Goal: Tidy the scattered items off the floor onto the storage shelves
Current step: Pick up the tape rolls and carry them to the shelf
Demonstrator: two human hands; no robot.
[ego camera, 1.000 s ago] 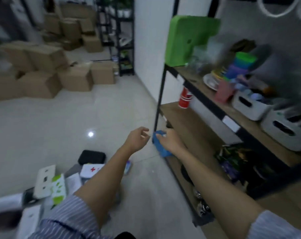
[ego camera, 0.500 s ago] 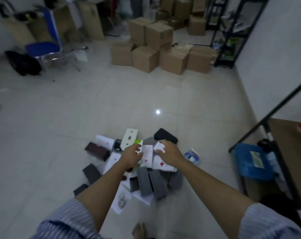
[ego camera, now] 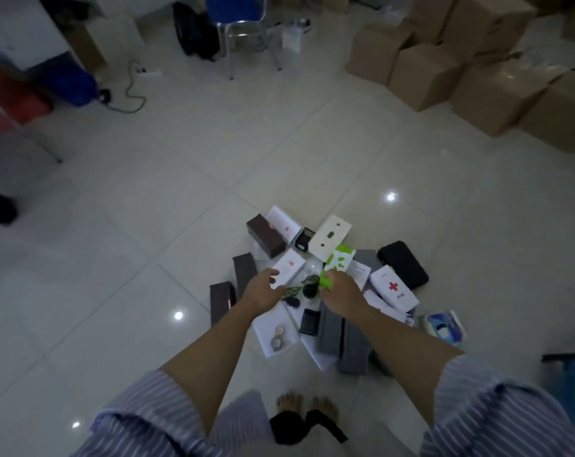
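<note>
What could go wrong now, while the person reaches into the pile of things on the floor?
1. The right hand seems to pinch only the near end of the green and white box, so the box may slip from this small grip.
2. The left hand hovers open over small dark items; it may knock them across the floor.
3. Bare feet stand close to the pile, so the person may step on something.

Pale tiled floor (ego camera: 180,192): heap of small boxes (ego camera: 316,285), cardboard cartons (ego camera: 477,70), blue chair (ego camera: 243,24), possibly backpack (ego camera: 195,31).
</note>
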